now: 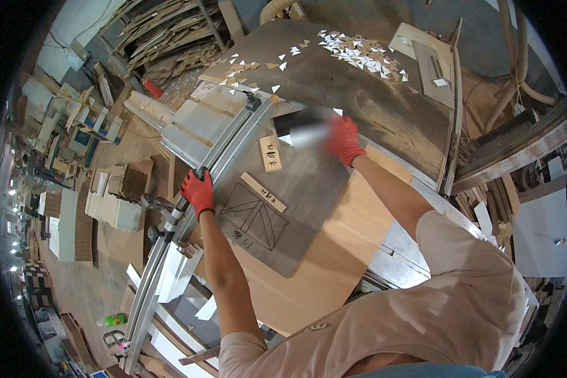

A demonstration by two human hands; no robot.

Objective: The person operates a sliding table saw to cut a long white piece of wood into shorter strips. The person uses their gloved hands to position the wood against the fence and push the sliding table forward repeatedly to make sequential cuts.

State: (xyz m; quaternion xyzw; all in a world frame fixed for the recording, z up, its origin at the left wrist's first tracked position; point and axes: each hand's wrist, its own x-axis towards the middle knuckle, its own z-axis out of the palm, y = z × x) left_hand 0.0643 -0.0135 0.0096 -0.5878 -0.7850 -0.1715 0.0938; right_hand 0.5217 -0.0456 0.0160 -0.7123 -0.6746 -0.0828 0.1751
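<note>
My left hand (198, 191), in a red glove, is curled round a black fitting (201, 172) on a long metal fence rail (223, 153). My right hand (344, 141), gloved in red too, reaches to the far side of a dark sheet (315, 195) on the machine table. A blurred patch hides its fingertips and whatever lies beside them. On the sheet lie two small pale wood strips, a wider marked one (271, 154) and a narrow one (263, 191). A square drawing with diagonal lines (255, 216) marks the sheet near my left forearm.
A tan board (280, 293) lies under the dark sheet, near my body. Many white and brown triangular offcuts (359, 53) are scattered over the far table (334, 82). Stacked wood scraps (170, 50) fill a rack at the far left. A green bottle (114, 320) lies at the lower left.
</note>
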